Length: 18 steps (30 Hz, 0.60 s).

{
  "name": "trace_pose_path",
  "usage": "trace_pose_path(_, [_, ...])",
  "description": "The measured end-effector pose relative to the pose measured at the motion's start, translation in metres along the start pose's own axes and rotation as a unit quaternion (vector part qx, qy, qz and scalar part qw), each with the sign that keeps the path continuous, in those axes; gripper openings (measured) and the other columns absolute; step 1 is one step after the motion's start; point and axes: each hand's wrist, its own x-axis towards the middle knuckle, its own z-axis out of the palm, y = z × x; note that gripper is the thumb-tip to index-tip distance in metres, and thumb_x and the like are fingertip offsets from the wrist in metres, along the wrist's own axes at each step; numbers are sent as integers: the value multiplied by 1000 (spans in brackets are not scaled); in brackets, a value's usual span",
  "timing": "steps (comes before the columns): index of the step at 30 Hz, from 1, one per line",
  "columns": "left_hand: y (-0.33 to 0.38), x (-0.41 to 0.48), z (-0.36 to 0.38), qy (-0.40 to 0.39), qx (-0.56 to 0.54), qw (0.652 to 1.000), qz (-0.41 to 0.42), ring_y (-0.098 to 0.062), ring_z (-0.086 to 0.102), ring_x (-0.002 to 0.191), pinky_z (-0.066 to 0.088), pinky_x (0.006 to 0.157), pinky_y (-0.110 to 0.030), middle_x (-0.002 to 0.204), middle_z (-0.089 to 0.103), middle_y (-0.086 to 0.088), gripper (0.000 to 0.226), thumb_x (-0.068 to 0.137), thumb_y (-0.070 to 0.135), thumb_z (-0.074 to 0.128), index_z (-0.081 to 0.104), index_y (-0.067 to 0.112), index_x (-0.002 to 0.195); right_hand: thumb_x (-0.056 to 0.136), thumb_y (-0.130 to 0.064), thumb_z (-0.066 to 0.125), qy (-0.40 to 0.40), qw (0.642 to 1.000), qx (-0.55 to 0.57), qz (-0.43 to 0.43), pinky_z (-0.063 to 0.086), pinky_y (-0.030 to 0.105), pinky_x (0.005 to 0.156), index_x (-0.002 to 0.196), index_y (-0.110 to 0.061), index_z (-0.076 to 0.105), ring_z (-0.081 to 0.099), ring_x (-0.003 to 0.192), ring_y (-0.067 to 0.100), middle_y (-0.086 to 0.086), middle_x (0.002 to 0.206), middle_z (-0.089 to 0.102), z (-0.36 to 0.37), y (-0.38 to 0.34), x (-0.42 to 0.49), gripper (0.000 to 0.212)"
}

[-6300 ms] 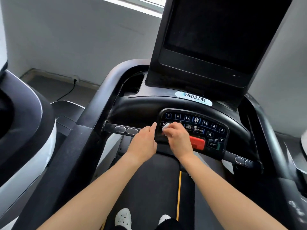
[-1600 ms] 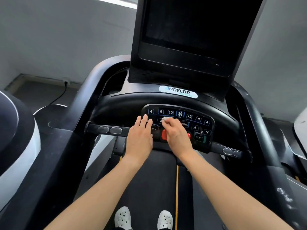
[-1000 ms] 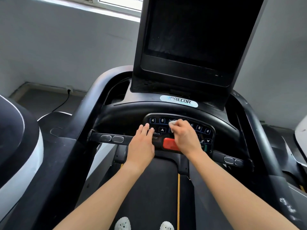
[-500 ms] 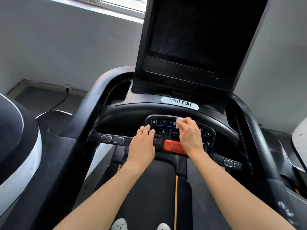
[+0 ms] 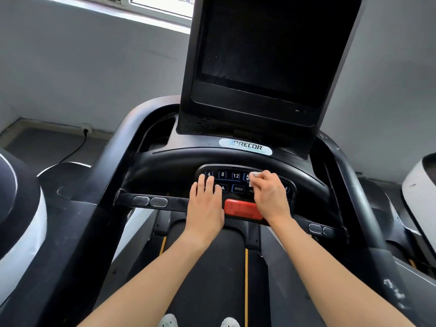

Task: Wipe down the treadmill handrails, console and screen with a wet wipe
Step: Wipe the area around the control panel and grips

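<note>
The right hand (image 5: 270, 197) is up on the keypad (image 5: 236, 182) of the black console (image 5: 165, 171). Its grip is closed in a pinch on a small white wet wipe (image 5: 253, 177). Fingertips and thumb hold the crumpled wipe against the top row of buttons, just right of the one marked 12 (the button beneath the wipe is mostly covered).

The left hand (image 5: 205, 206) lies just to its left. Its grip is slack and holds nothing, with the fingers straight and close together. Their tips reach the button marked 4, and the palm lies over the near edge of the console.

Between the two hands, at the near edge of the keypad, sits a wide red stop button (image 5: 243, 210), and the right wrist crosses its right end. The MODE button (image 5: 238, 188) shows in the gap between the hands.

Farther off, the dark screen (image 5: 262, 50) rises above a PRECOR badge (image 5: 245, 146). The left handrail (image 5: 113, 149) and right handrail (image 5: 354, 192) curve down on either side toward the near edge. A crossbar (image 5: 132, 200) with two oval pads runs left from the console.

Under the forearms lies the black belt (image 5: 212, 267), with two white shoes (image 5: 168, 320) at the near edge. A cable (image 5: 75, 149) runs across the floor to a wall socket at far left.
</note>
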Motion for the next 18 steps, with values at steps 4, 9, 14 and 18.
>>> trace_pose_path(4, [8, 6, 2, -2, -20, 999, 39, -38, 20, 154, 25, 124, -49, 164, 31, -14, 51, 92, 26, 61, 51, 10, 140, 95, -4, 65, 56, 987, 15, 152, 49, 35, 77, 97, -7, 77, 58, 88, 29, 2, 94, 66, -8, 15, -21, 13])
trace_pose_path(9, [12, 10, 4, -9, -14, 998, 53, -37, 22, 155, 26, 124, -48, 165, 31, -15, 53, 95, 27, 60, 50, 11, 145, 98, -6, 58, -5, 995, -1, 96, 47, 40, 75, 90, -7, 63, 53, 83, 27, 7, 91, 58, 2, -8, -9, 9])
trace_pose_path(14, [15, 11, 7, -15, -2, 999, 46, -39, 24, 153, 31, 121, -50, 162, 34, -18, 56, 94, 28, 60, 49, 11, 146, 97, -8, 66, -54, 998, 11, -6, 49, 33, 78, 98, -10, 72, 54, 84, 23, 0, 91, 61, -11, 14, -2, 7])
trace_pose_path(18, [17, 13, 5, -39, 18, 998, 49, -39, 18, 156, 28, 122, -51, 167, 26, -17, 59, 98, 30, 53, 40, 12, 152, 98, -9, 64, 50, 987, 29, 152, 46, 32, 76, 93, -10, 73, 58, 83, 24, -1, 90, 61, -22, 42, -21, 10])
